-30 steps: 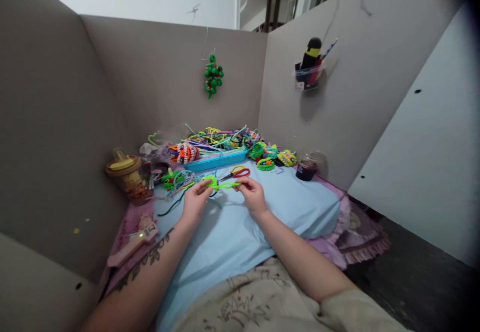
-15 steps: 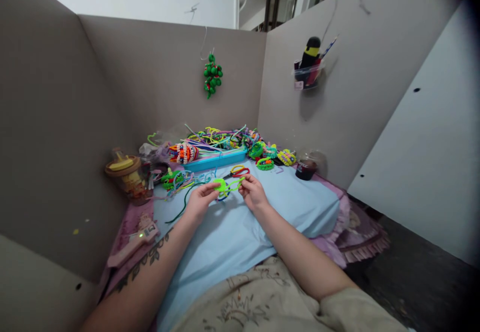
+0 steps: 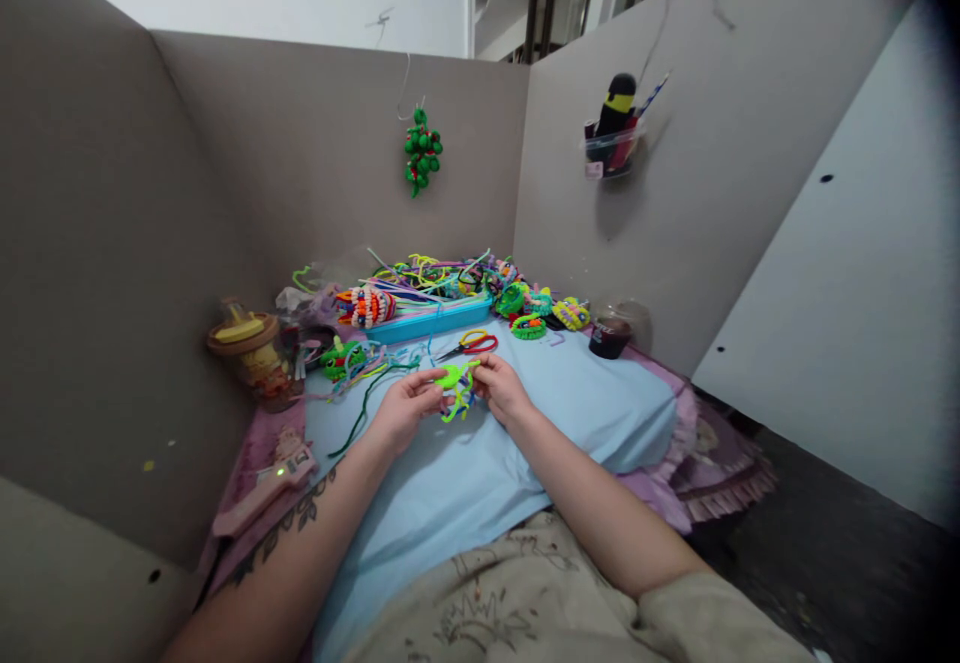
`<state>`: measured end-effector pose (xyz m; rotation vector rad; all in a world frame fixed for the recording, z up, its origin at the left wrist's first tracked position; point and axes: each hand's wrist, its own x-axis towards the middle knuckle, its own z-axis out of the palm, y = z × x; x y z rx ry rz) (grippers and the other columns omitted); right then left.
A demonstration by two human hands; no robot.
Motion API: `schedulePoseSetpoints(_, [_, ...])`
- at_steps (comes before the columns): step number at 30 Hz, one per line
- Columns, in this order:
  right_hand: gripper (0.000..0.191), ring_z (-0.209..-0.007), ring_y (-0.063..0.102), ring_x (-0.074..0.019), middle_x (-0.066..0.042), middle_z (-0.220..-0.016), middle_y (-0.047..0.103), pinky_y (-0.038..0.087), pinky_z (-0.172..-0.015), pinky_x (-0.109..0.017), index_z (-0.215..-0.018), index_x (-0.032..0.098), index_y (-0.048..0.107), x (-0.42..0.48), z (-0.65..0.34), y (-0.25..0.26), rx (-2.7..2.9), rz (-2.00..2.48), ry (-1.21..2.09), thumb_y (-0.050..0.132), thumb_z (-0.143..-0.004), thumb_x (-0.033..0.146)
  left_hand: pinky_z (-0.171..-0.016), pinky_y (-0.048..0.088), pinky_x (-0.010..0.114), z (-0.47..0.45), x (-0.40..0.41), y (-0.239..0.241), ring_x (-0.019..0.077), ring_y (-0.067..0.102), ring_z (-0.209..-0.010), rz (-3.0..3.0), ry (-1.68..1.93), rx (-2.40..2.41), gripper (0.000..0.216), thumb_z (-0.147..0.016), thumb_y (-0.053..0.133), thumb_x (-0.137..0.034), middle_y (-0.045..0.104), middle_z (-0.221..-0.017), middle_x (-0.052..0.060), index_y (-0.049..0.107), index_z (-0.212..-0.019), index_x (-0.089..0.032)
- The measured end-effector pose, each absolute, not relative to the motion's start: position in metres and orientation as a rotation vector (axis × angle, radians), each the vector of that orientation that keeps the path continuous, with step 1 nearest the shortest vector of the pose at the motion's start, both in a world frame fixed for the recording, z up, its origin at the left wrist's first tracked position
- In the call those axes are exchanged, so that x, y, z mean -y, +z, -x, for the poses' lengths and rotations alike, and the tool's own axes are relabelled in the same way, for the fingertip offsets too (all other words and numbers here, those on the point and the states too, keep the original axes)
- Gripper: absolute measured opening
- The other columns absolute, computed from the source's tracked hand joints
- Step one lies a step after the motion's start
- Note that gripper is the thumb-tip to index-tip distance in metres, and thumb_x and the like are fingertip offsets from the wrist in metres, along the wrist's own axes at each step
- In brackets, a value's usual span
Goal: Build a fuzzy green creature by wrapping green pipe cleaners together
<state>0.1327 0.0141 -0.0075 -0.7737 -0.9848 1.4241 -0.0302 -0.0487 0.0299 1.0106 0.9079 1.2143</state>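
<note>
A bright lime-green piece of fuzzy craft stem work [image 3: 452, 379], with some blue in its lower part, is held up between my two hands over the blue cloth. Its left side is pinched by my left hand [image 3: 405, 405], fingers and thumb closed. My right hand [image 3: 502, 389] grips a lime-green pipe cleaner [image 3: 472, 367] at the piece's right side. Loops of the piece hang below my fingers; their exact shape is too small to make out. Just behind my hands lie scissors [image 3: 474, 344] with red and yellow handles.
A blue tray [image 3: 431, 325] of pipe cleaners stands at the back, with finished colourful pieces [image 3: 529, 327] to its right. A lidded cup [image 3: 251, 348] and a pink glue gun [image 3: 266, 493] are on the left. A dark cup [image 3: 610, 339] sits right. Grey panels surround the table.
The lime-green strand that stretched between my hands has drawn in closer to the piece. The piece has turned, with its loops hanging lower, and my right hand has shifted slightly downward.
</note>
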Motion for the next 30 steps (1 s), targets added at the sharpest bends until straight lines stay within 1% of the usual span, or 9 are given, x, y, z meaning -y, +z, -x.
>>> schedulePoseSetpoints(3, [0.021,-0.041,0.037,-0.0048,0.008,-0.052,0.051,0.027,-0.040,-0.017,-0.068,0.017,0.054,-0.016,-0.132,-0.011,1.039,0.766,1.326,0.070,-0.056,0.026,-0.069,0.051,0.029,0.030,0.048,0.029,0.0190,0.068,-0.068,-0.989,1.243,-0.908,0.051,-0.053,0.082,-0.028,0.071,-0.082,0.009,0.065,-0.098,-0.012])
schedulePoseSetpoints(6, [0.021,-0.051,0.044,-0.0073,0.007,-0.057,0.051,0.035,-0.049,-0.020,-0.063,0.017,0.056,-0.016,-0.132,-0.013,1.148,0.724,1.206,0.073,-0.057,0.027,-0.070,0.050,0.029,0.031,0.046,0.028,0.0194,0.068,-0.070,-0.969,1.272,-0.902,0.052,-0.053,0.082,-0.028,0.071,-0.080,0.008,0.064,-0.100,-0.012])
schedulePoseSetpoints(9, [0.018,-0.073,0.054,-0.0125,0.001,-0.078,0.056,0.043,-0.067,-0.025,-0.061,0.017,0.060,-0.012,-0.132,-0.012,1.350,0.697,1.062,0.075,-0.058,0.028,-0.069,0.050,0.029,0.032,0.044,0.027,0.0188,0.068,-0.069,-0.943,1.298,-0.902,0.054,-0.052,0.083,-0.028,0.071,-0.079,0.009,0.064,-0.100,-0.011])
schedulePoseSetpoints(13, [0.013,-0.099,0.053,-0.0183,-0.005,-0.105,0.054,0.040,-0.088,-0.032,-0.071,0.019,0.068,-0.005,-0.132,-0.009,1.631,0.743,0.891,0.072,-0.064,0.029,-0.070,0.050,0.028,0.033,0.042,0.026,0.0160,0.066,-0.066,-0.913,1.337,-0.901,0.053,-0.051,0.083,-0.025,0.071,-0.078,0.007,0.064,-0.098,-0.011])
schedulePoseSetpoints(15, [0.023,-0.105,0.051,-0.0198,-0.006,-0.112,0.052,0.041,-0.086,-0.033,-0.089,0.021,0.067,-0.002,-0.132,-0.009,1.671,0.790,0.793,0.070,-0.067,0.029,-0.074,0.051,0.029,0.035,0.041,0.025,0.0168,0.067,-0.070,-0.859,1.374,-0.888,0.052,-0.051,0.082,-0.023,0.071,-0.079,0.007,0.063,-0.098,-0.011])
schedulePoseSetpoints(17, [0.046,-0.105,0.050,-0.0204,-0.007,-0.117,0.049,0.044,-0.080,-0.033,-0.113,0.024,0.056,0.001,-0.133,-0.008,1.638,0.834,0.647,0.068,-0.069,0.027,-0.077,0.051,0.030,0.036,0.039,0.024,0.0180,0.068,-0.074,-0.794,1.425,-0.892,0.050,-0.053,0.081,-0.020,0.070,-0.082,0.007,0.062,-0.099,-0.012])
schedulePoseSetpoints(19, [0.052,-0.101,0.050,-0.0211,-0.008,-0.114,0.050,0.045,-0.077,-0.034,-0.121,0.024,0.048,0.006,-0.132,-0.008,1.638,0.818,0.419,0.065,-0.072,0.024,-0.077,0.051,0.030,0.038,0.037,0.023,0.0181,0.068,-0.076,-0.739,1.471,-0.909,0.048,-0.056,0.078,-0.016,0.070,-0.084,0.007,0.060,-0.101,-0.013])
schedulePoseSetpoints(24, [0.024,-0.084,0.049,-0.0196,-0.005,-0.087,0.057,0.042,-0.077,-0.035,-0.099,0.023,0.061,0.020,-0.122,-0.007,2.122,0.533,-0.164,0.052,-0.079,0.012,-0.072,0.052,0.026,0.037,0.036,0.024,0.0149,0.067,-0.071,-0.664,1.484,-0.897,0.047,-0.060,0.074,-0.011,0.070,-0.079,0.006,0.058,-0.104,-0.013])
schedulePoseSetpoints(30, [0.014,-0.083,0.047,-0.0188,-0.005,-0.091,0.058,0.037,-0.070,-0.032,-0.085,0.021,0.062,0.027,-0.108,-0.006,2.288,0.576,-0.441,0.048,-0.087,0.018,-0.072,0.052,0.026,0.032,0.038,0.024,0.0153,0.067,-0.075,-0.674,1.464,-0.880,0.043,-0.063,0.072,-0.012,0.070,-0.080,0.006,0.059,-0.104,-0.014])
